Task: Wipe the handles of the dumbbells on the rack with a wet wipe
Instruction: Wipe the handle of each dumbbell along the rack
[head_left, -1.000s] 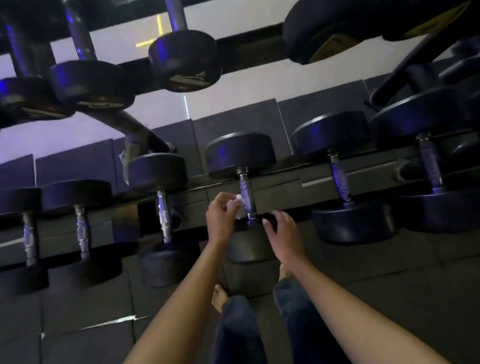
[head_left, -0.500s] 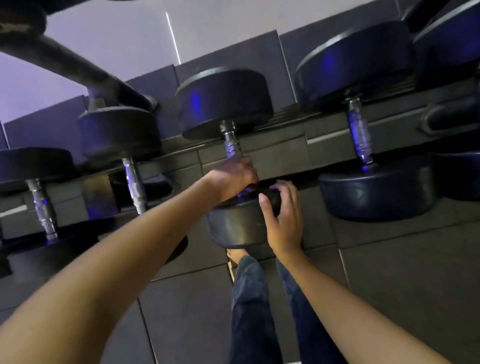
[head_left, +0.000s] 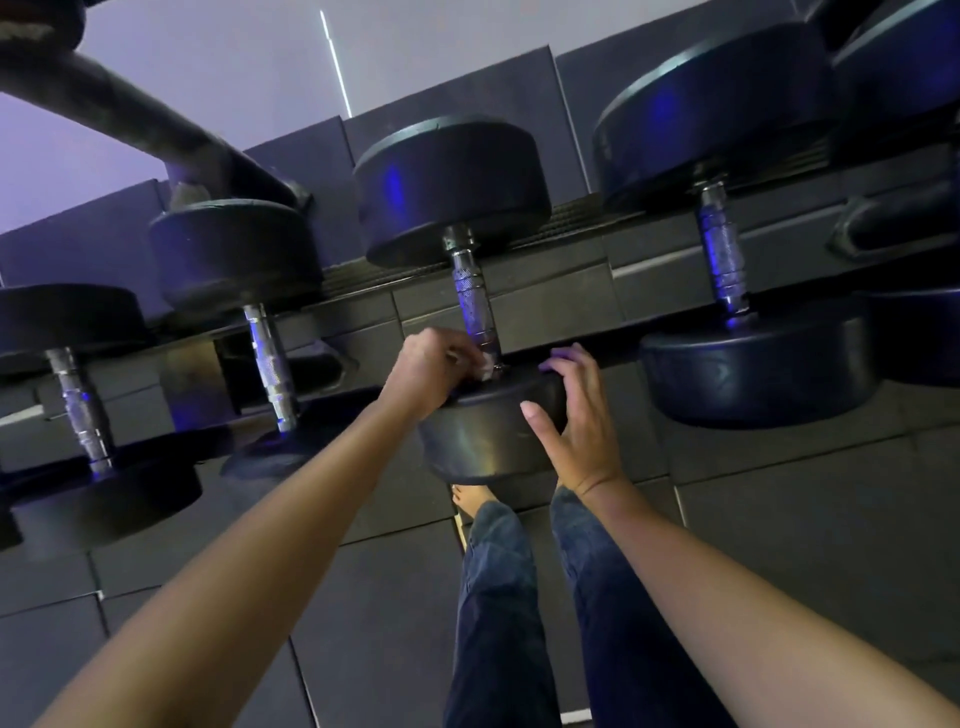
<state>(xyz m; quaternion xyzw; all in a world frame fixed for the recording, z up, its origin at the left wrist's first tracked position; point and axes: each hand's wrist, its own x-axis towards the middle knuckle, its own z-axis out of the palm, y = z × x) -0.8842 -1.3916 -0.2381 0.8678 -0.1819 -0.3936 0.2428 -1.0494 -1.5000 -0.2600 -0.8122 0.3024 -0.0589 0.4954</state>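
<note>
**liftbro:** Dark floor tiles, purplish wall... that the gym rack? How many dumbbells?

**me:** Counted four with a chrome grip showing. Middle dumbbell is the one I'm on: two to its left, one to its right. My left hand pinches the wet wipe at the bottom of its handle. My right hand is loose, fingers spread over its near head.

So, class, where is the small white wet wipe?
Head view, centre: the wet wipe is pinched in the left hand, low on the middle dumbbell's knurled metal handle.
</note>
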